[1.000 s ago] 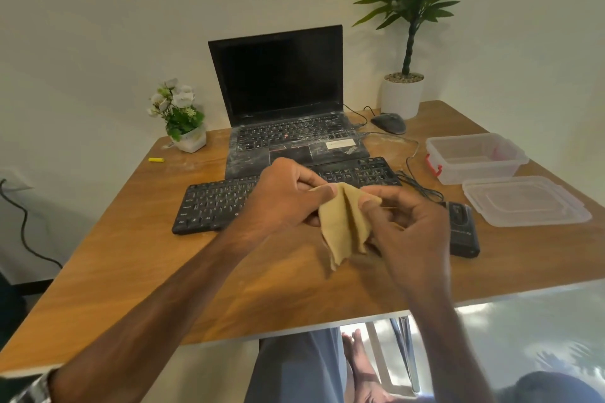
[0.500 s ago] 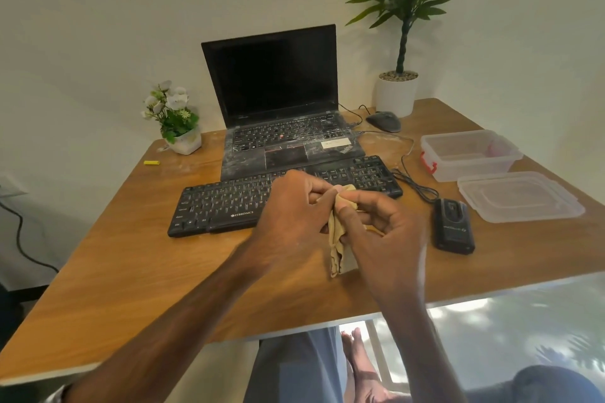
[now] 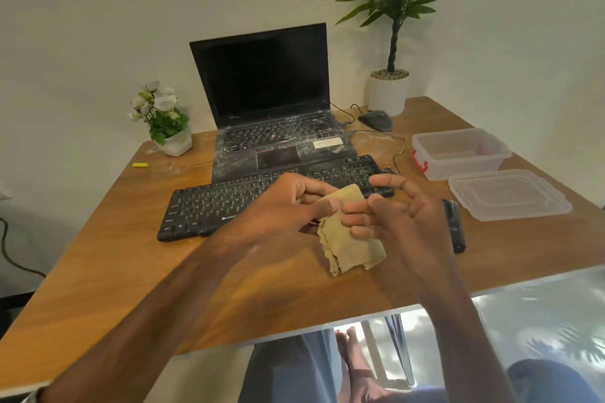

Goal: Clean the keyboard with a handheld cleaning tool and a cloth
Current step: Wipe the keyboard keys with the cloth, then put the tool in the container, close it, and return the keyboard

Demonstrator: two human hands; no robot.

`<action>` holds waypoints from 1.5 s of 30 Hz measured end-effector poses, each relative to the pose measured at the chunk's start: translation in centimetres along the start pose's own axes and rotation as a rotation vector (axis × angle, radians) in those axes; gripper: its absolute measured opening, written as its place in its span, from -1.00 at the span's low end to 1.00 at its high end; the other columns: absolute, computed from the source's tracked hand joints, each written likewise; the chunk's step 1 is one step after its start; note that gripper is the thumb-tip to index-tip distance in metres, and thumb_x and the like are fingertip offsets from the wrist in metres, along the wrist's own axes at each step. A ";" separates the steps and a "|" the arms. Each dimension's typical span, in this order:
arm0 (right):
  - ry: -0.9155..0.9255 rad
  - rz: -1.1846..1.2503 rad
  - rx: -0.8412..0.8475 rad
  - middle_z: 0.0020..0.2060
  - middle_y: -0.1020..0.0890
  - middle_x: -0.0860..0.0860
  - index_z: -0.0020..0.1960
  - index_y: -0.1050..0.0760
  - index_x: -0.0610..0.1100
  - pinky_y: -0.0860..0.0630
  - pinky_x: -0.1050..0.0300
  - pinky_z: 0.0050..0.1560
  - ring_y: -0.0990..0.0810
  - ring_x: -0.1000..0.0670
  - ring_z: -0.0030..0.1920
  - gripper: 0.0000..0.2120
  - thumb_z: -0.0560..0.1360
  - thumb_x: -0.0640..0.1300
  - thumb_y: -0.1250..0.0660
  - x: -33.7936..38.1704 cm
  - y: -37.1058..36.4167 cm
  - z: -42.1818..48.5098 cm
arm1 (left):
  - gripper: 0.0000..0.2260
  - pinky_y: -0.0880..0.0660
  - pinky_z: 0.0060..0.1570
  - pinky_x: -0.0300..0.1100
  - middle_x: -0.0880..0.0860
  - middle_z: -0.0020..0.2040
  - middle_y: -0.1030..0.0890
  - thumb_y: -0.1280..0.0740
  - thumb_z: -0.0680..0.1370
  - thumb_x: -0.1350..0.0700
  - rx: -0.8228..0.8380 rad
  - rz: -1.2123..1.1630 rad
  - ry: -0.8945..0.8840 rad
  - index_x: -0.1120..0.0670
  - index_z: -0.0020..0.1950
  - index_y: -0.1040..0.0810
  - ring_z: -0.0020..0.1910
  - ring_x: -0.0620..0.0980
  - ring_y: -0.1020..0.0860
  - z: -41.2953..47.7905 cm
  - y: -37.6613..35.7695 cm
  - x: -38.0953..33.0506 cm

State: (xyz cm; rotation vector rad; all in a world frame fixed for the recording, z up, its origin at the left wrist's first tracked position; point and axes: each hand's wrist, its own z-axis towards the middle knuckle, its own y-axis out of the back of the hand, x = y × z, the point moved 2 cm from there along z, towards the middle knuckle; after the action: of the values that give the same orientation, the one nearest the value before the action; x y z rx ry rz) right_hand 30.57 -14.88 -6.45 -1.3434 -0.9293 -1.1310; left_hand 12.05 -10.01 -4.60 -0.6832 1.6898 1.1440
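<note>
- Since half a second ago the right hand (image 3: 402, 209) has released the cloth (image 3: 350, 249); I see its fingers spread loose.
- Left hand (image 3: 288, 203) pinches the cloth's top edge.
- Cloth hangs over the worktop (image 3: 131, 271), just in front of the keyboard (image 3: 212, 206).
- Handheld cleaning tool (image 3: 456, 232) lies on the worktop, partly hidden behind the right hand.

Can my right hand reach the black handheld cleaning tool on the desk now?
Probably yes: the right hand is open, and the black handheld cleaning tool lies on the wooden desk just beside it, nothing between. The left hand grips the tan cloth.
</note>
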 end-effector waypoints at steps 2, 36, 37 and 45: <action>0.175 -0.307 -0.083 -0.15 -0.76 0.01 0.14 -0.59 -0.07 -0.69 0.10 -0.14 -0.74 0.02 -0.12 -0.81 0.56 -0.27 -0.41 0.3 1.1 0.4 | -0.81 -0.66 -0.03 -0.19 0.02 0.00 -0.77 -0.35 0.69 0.13 0.023 0.025 0.000 0.07 0.28 -0.66 -0.01 -0.02 -0.73 0.4 0.2 0.0; -0.064 -1.132 -0.412 -0.03 -0.67 -0.11 0.01 -0.67 -0.21 -0.65 -0.02 -0.01 -0.66 -0.14 -0.11 -0.86 0.45 -0.26 -0.42 5.5 16.5 20.9 | -0.93 -0.67 0.01 -0.12 -0.16 -0.18 -0.73 -0.44 0.58 0.06 -0.009 0.435 -0.304 -0.01 -0.02 -0.73 -0.18 -0.29 -0.66 11.8 -7.8 -3.9; -0.063 -1.204 -0.407 -0.07 -0.66 -0.09 0.00 -0.67 -0.20 -0.60 0.04 -0.05 -0.62 -0.13 -0.13 -0.87 0.46 -0.26 -0.41 5.2 16.4 21.0 | -0.93 -0.67 0.01 -0.14 -0.16 -0.18 -0.73 -0.44 0.58 0.05 -0.006 0.440 -0.300 -0.01 -0.02 -0.73 -0.18 -0.30 -0.66 11.8 -7.8 -3.8; -0.054 -1.547 -0.360 -0.01 -0.63 -0.12 0.05 -0.60 -0.17 -0.54 0.10 -0.12 -0.56 -0.09 -0.15 -0.83 0.47 -0.27 -0.47 4.6 15.5 21.5 | -0.93 -0.66 0.03 -0.15 -0.19 -0.19 -0.73 -0.46 0.56 0.01 -0.011 0.477 -0.273 -0.04 -0.02 -0.73 -0.19 -0.32 -0.65 11.9 -8.5 -2.9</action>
State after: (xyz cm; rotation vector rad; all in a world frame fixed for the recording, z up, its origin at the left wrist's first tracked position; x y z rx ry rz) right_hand 49.07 4.61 -4.72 -0.7285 -1.9617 -2.4761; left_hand 24.97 -2.78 -6.49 -0.1133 1.6513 1.5003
